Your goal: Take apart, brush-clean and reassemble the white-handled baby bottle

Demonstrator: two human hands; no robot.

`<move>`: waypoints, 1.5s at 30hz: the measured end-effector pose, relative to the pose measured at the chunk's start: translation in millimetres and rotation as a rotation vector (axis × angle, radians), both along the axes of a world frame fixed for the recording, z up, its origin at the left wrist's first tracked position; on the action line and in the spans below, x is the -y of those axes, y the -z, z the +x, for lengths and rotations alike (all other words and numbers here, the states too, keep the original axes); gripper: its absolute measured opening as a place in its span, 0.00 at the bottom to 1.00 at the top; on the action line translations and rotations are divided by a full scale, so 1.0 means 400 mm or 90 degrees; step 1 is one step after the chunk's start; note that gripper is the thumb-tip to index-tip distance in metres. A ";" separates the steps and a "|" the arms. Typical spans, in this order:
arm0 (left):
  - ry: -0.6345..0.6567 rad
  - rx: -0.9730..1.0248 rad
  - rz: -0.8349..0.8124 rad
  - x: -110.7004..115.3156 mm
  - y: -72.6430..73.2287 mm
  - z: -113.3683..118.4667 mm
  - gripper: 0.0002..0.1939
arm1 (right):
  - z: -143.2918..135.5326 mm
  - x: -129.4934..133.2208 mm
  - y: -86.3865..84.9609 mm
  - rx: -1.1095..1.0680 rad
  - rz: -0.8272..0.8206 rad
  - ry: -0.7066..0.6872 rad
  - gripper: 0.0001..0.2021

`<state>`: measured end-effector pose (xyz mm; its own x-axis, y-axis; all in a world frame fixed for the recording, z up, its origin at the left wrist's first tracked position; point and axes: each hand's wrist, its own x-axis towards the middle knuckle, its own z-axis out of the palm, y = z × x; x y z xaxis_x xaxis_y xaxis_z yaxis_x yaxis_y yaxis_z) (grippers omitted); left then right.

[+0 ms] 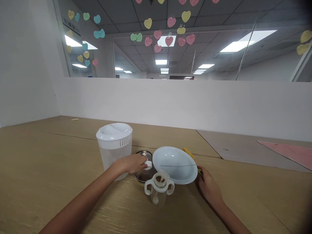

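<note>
My left hand (136, 163) pinches a small white cap (148, 165) with a clear top. It is over a round metal dish (143, 177), whose inside it partly hides. My right hand (210, 184) is closed at the right rim of a white oval bowl (170, 156). It grips a thin dark rod (179, 166) that reaches across the bowl; a bit of green shows at the fingers. In front of the bowl a clear baby bottle (159, 188) with two white handles stands upright and uncapped, with a straw and white weight inside.
A tall white lidded pitcher (114, 146) stands left of the metal dish, beside my left forearm. Something yellow (188, 152) shows behind the bowl. A pink triangular sheet (290, 154) lies at the far right. Behind the wooden table (60, 156) rises a white wall (156, 104) with windows.
</note>
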<state>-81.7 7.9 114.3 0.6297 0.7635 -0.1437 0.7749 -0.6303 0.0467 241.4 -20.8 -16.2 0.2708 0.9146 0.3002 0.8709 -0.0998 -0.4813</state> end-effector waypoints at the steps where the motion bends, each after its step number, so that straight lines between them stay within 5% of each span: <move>1: 0.001 0.001 -0.005 0.003 -0.006 -0.002 0.17 | -0.001 0.001 -0.003 -0.003 -0.001 -0.003 0.21; 11: 0.051 0.153 -0.156 0.000 -0.042 -0.029 0.18 | -0.004 0.008 -0.009 -0.022 -0.001 -0.024 0.20; 15: 0.043 0.144 -0.102 0.005 -0.042 -0.027 0.21 | -0.005 0.007 -0.009 -0.027 -0.005 -0.027 0.21; 20: -0.044 -0.037 -0.007 0.009 -0.007 -0.003 0.20 | -0.006 0.009 -0.011 -0.018 -0.007 -0.026 0.21; 28: -0.100 -0.101 -0.006 -0.015 0.074 0.026 0.14 | -0.002 0.008 -0.010 -0.019 -0.004 -0.033 0.22; 35: -0.097 -0.050 0.127 -0.004 0.075 0.029 0.16 | -0.011 0.011 -0.014 0.021 -0.018 -0.032 0.20; 45: -0.030 0.021 0.066 -0.028 0.096 0.019 0.10 | -0.032 0.019 -0.037 0.102 -0.065 -0.027 0.16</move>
